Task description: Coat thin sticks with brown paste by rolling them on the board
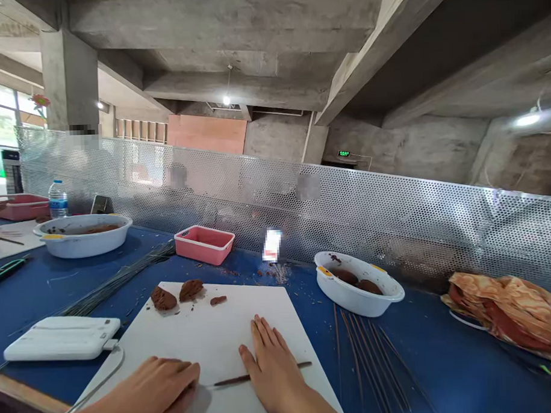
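Observation:
My left hand (150, 391) lies flat on a white cutting board (208, 335) near its lower edge, holding nothing. My right hand (272, 369) presses palm-down on a thin brown clay-coated stick (258, 376), whose middle it hides, and its fingers are spread. Farther up the board sit two brown clay lumps (163, 298) (190, 289) and a small clay scrap (218, 300). To the right, a white oval basin (355, 303) holds several similar brown lumps.
A blue table (426, 370) carries loose thin sticks (371, 363), a bundle of wire (119, 281), a white power bank (62, 338), a pink tray (204, 245), another white basin (82, 243), and a patterned cloth (505, 310). A perforated metal screen (393, 220) runs along the far edge.

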### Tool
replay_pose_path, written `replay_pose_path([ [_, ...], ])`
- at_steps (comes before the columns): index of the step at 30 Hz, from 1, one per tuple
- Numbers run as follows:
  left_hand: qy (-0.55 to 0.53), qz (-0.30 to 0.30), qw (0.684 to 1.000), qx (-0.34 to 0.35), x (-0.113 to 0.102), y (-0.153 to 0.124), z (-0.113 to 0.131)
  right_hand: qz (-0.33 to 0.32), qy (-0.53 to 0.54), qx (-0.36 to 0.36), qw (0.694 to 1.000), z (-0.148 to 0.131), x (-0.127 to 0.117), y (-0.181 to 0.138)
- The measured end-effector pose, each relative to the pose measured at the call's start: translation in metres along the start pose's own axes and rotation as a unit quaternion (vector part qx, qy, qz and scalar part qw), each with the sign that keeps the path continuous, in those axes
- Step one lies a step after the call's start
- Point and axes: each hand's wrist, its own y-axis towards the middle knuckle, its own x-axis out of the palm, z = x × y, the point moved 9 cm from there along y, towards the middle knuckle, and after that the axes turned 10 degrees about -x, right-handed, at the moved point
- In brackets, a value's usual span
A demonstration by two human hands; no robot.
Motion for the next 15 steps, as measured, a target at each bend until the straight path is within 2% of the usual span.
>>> replay_pose_path([
  [3, 0.001, -0.044, 0.999, -0.007, 0.003, 0.009, -0.004, -0.014, 0.018, 0.002, 1.000, 0.004, -0.009, 0.022],
  [5, 0.011, -0.036, 0.999, -0.020, 0.005, 0.019, -0.013, -0.069, 0.066, 0.022, 0.995, 0.010, -0.007, 0.043],
  [8, 0.018, -0.021, 0.999, -0.028, 0.010, 0.028, -0.024, -0.073, 0.070, 0.040, 0.994, 0.017, -0.011, 0.063],
  [11, 0.015, -0.007, 1.000, -0.023, 0.013, 0.025, -0.026, -0.025, 0.023, 0.013, 0.999, 0.012, -0.011, 0.054],
  [15, 0.011, -0.025, 1.000, -0.015, 0.018, 0.006, -0.016, -0.009, 0.003, -0.018, 1.000, -0.001, 0.000, 0.015],
])
